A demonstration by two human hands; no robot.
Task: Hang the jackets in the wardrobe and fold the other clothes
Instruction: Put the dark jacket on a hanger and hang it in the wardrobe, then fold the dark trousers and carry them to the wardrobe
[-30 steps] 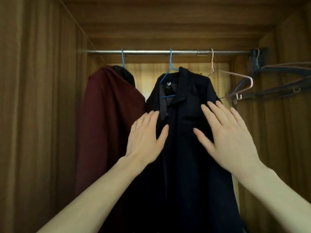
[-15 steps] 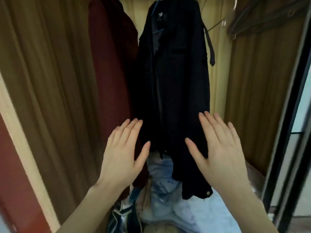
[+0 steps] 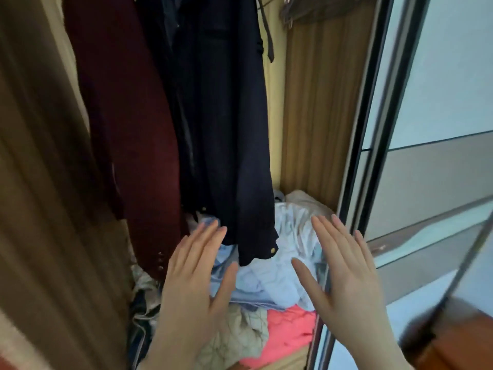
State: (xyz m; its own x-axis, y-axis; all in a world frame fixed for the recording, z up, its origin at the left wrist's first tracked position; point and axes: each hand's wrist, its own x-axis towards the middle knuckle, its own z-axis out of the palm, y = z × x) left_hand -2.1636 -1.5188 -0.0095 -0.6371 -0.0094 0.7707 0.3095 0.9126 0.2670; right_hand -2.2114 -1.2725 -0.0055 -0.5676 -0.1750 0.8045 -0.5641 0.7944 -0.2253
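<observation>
Left hand: the left hand [image 3: 196, 279] is raised at 6 o'clock in the head view, palm forward, fingers straight and spread, holding nothing.
Right hand: the right hand [image 3: 346, 273] is raised at 5 o'clock, fingers likewise straight and spread, holding nothing.
Navy jacket: the navy jacket [image 3: 226, 129] hangs inside the wardrobe at 12 o'clock; its hem ends just above the two hands, with a gold button [image 3: 273, 251] at the lower corner.
Maroon jacket: the maroon jacket [image 3: 128, 124] hangs touching the navy one, toward 10 o'clock.
Clothes pile: a crumpled light blue garment [image 3: 274, 273] lies on the wardrobe floor between the hands; a pink garment [image 3: 290, 332] and a cream garment [image 3: 240, 340] lie below it, toward 6 o'clock.
Wardrobe wall: the brown wood-grain side panel [image 3: 317, 116] stands at 1 o'clock.
Sliding door: the dark-framed sliding door [image 3: 373, 129] runs at 3 o'clock.
</observation>
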